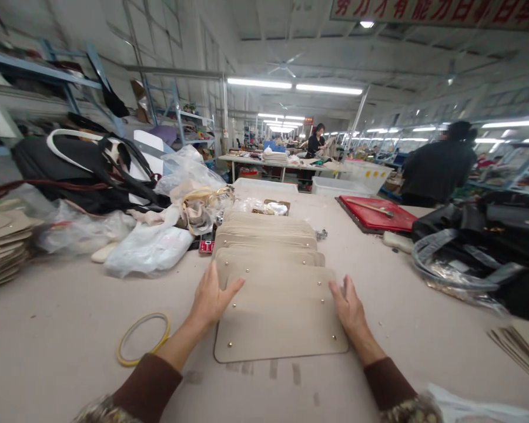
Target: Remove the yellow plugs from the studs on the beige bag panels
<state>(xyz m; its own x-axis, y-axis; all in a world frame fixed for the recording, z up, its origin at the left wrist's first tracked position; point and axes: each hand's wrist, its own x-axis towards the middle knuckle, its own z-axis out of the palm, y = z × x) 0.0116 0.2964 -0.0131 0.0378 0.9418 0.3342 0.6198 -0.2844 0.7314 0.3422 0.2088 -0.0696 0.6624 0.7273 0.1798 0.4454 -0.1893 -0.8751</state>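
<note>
A beige leather-like panel (277, 317) with rounded corners and small metal studs lies in front of me, its far edge against a row of overlapping similar panels (264, 235). My left hand (211, 296) is at its left edge, thumb stretched out over the surface and fingers pointing forward. At the opposite edge is my right hand (349, 305), thumb at the border and fingers extended. Both hands look open; whether any fingertips reach under the panel is hidden. A roll of yellow tape (124, 346) lies beside my left forearm.
Plastic bags (152, 247), a black bag (57, 170) and stacked panels (2, 247) occupy the left side. To the right are a red board (374, 212), black bags (489, 247) and more panels (520, 349). White bins (264, 187) stand beyond the table; two people are farther back.
</note>
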